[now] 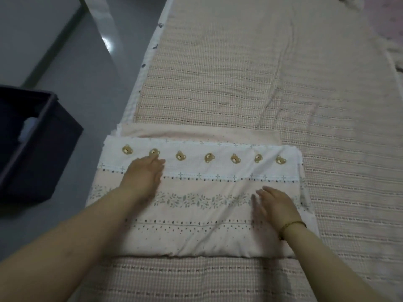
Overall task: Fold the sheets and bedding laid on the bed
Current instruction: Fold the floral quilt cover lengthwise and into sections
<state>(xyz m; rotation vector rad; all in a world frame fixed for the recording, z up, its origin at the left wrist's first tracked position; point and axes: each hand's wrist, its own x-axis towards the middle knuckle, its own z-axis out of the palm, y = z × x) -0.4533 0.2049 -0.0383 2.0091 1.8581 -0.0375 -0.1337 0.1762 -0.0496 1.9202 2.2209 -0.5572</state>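
Observation:
A folded quilt (pixel 207 205), pink and white with a row of small bear heads and leaf bands, lies as a thick rectangle across the near part of the bed. My left hand (pixel 144 177) rests flat on its left half, fingers together, touching the fabric below the bears. Flat over the quilt's right half is my right hand (pixel 274 203), slightly blurred, with a thin bracelet on the wrist. Neither hand holds anything. A plain pink layer (pixel 196 132) sticks out from under the quilt's far edge.
The bed is covered by a beige woven spread (pixel 239 73) with some creases. A dark storage bin (pixel 32 144) stands on the grey floor at the left. More crumpled bedding (pixel 388 22) lies at the far right corner.

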